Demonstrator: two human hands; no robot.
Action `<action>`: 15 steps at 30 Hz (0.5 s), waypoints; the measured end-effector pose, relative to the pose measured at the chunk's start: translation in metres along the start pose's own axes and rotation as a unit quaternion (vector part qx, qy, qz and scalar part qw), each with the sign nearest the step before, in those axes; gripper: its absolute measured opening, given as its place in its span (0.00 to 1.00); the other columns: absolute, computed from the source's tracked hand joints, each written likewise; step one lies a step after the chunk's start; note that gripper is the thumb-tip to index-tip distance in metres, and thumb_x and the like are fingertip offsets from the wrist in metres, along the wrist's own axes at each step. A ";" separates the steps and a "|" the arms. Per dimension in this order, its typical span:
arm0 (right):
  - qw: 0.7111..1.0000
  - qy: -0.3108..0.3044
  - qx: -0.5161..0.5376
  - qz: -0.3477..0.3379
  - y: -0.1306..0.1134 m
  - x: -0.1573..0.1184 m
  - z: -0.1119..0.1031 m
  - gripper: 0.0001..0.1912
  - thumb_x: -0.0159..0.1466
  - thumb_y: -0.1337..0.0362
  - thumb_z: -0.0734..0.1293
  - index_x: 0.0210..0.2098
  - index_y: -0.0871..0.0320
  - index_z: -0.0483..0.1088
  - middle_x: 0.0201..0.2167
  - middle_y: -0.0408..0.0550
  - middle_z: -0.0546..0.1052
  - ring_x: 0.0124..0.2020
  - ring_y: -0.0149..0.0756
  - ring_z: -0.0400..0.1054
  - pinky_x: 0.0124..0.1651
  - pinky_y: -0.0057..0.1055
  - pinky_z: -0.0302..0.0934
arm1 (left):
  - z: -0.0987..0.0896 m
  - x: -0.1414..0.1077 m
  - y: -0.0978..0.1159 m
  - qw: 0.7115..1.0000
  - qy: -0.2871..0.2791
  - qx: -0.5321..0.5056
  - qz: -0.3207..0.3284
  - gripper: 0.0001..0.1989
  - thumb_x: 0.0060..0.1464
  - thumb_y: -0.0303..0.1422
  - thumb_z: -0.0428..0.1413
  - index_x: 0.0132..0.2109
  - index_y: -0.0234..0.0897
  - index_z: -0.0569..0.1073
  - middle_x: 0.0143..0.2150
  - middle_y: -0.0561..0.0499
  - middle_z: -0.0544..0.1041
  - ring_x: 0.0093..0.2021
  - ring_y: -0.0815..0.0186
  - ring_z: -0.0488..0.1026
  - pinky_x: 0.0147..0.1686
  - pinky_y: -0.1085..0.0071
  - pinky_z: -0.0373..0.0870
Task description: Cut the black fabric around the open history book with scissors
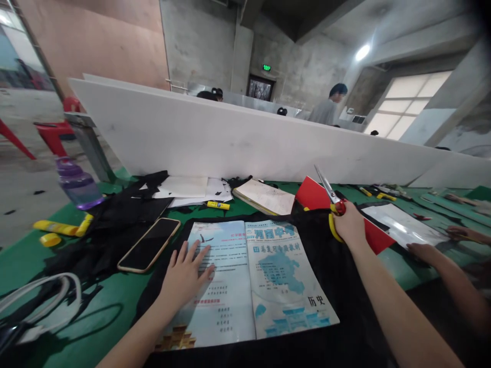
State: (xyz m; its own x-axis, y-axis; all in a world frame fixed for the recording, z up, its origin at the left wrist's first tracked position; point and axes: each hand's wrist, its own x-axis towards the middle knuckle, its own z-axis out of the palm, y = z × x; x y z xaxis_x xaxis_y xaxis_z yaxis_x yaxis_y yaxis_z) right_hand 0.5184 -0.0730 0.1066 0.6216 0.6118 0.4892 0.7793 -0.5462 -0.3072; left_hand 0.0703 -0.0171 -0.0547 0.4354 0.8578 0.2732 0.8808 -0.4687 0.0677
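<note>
My left hand [186, 273] lies flat with fingers spread on the left half of an opened-out printed book cover [284, 281]. The cover is light blue and white, with a blue map on its right half. Beneath it spreads a black cloth [335, 278], showing on all sides. My right hand [351, 225] is closed around the yellow handles of a pair of scissors [325, 183], raised to the right of the cover. Their blades point up and away from me, and some of the handle is hidden by my fingers. Behind the scissors is a red sheet [310, 193].
A phone [149, 246], black scraps [103, 230], yellow glue sticks [218, 205] and a purple bottle [79, 184] lie left and behind. A worn notebook [264, 195] rests near the white partition [230, 138]. A co-worker's hand [424, 253] touches a white sheet at right. A white cable [72, 286] curls at left.
</note>
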 end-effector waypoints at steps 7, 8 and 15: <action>0.997 0.055 0.039 -0.042 -0.023 0.039 0.002 0.15 0.53 0.63 0.65 0.41 0.58 0.68 0.35 0.53 0.75 0.38 0.45 0.69 0.38 0.33 0.58 | -0.004 -0.007 -0.009 1.000 -0.003 -0.010 -0.010 0.29 0.59 0.51 0.43 0.63 0.47 0.60 0.67 0.46 0.56 0.66 0.44 0.46 0.59 0.46 0.46; 0.997 0.054 0.039 -0.047 -0.025 0.042 0.004 0.14 0.53 0.63 0.65 0.40 0.58 0.68 0.35 0.53 0.75 0.38 0.45 0.69 0.38 0.34 0.59 | -0.004 -0.007 -0.012 1.000 -0.003 -0.010 -0.014 0.29 0.59 0.50 0.43 0.63 0.47 0.60 0.67 0.46 0.56 0.66 0.44 0.46 0.59 0.47 0.46; 0.996 0.048 0.000 -0.068 -0.048 0.068 0.024 0.19 0.56 0.62 0.64 0.46 0.60 0.66 0.37 0.57 0.75 0.40 0.46 0.69 0.39 0.35 0.59 | -0.001 0.004 -0.025 0.999 -0.001 -0.008 -0.039 0.29 0.58 0.52 0.44 0.63 0.47 0.61 0.66 0.46 0.57 0.66 0.44 0.46 0.59 0.48 0.45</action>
State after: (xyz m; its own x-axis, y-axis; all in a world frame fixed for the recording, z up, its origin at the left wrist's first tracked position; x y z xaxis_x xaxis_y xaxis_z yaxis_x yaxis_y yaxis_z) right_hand 0.5251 0.0085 0.1349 0.4990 0.6225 0.6029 0.8563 -0.4611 -0.2327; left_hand 0.0495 -0.0024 -0.0548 0.3661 0.8923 0.2642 0.9091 -0.4036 0.1032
